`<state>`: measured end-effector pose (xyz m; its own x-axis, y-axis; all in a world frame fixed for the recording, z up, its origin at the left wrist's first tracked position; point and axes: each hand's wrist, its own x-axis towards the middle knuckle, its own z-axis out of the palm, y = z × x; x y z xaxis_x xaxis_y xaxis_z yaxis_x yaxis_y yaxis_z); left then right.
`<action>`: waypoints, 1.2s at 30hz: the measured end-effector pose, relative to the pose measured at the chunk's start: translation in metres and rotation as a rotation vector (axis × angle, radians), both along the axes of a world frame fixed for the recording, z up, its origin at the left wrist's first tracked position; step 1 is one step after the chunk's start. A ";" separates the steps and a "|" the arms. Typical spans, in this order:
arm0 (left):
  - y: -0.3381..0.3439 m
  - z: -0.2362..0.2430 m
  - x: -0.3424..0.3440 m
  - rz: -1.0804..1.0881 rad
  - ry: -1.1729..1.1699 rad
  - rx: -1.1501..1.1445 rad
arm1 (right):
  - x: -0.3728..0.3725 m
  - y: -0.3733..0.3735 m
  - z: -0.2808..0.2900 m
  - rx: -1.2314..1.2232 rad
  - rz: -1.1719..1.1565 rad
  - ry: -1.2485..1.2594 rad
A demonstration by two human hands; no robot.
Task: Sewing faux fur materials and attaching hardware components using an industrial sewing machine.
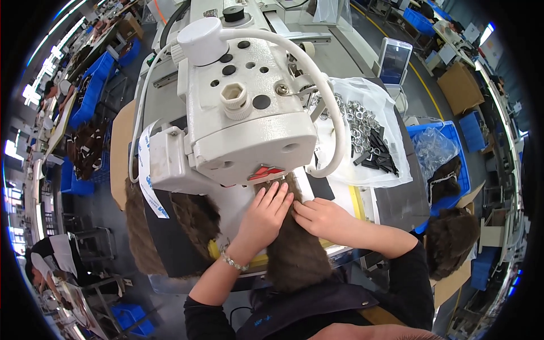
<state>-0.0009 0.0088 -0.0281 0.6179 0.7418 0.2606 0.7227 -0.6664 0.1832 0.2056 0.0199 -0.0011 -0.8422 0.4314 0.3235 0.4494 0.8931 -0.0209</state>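
A strip of brown fur (294,255) runs from under the head of a white sewing machine (249,133) down toward my lap. My left hand (263,215) lies on the strip's upper left part, its fingers stretched out flat and pointing at the machine head. A beaded bracelet (233,260) circles that wrist. At the strip's right edge my right hand (322,218) has its fingers bent and pressed together on the fur. The machine head hides the strip's far end and the needle area.
More brown fur (195,224) with a black band lies left of the machine. On the right, a white plastic sheet (391,170) bears metal rings (360,122) and black strips (378,153). A blue crate (463,170) and a fur bundle (451,241) are farther right. Other people work at far left.
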 end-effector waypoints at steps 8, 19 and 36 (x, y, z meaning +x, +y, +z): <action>-0.002 -0.001 -0.002 -0.025 -0.010 0.019 | 0.024 0.024 0.016 -0.160 -0.386 -0.030; -0.003 -0.002 -0.002 -0.025 -0.059 0.040 | 0.054 -0.004 0.032 -0.607 -0.316 0.054; -0.005 -0.003 -0.001 -0.006 -0.036 0.046 | 0.108 0.050 -0.003 -0.140 -0.767 -0.039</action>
<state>-0.0015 0.0040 -0.0313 0.6117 0.7247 0.3171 0.7122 -0.6791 0.1781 0.3138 0.0698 -0.0042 -0.3022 0.9321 0.1995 0.9428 0.3231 -0.0816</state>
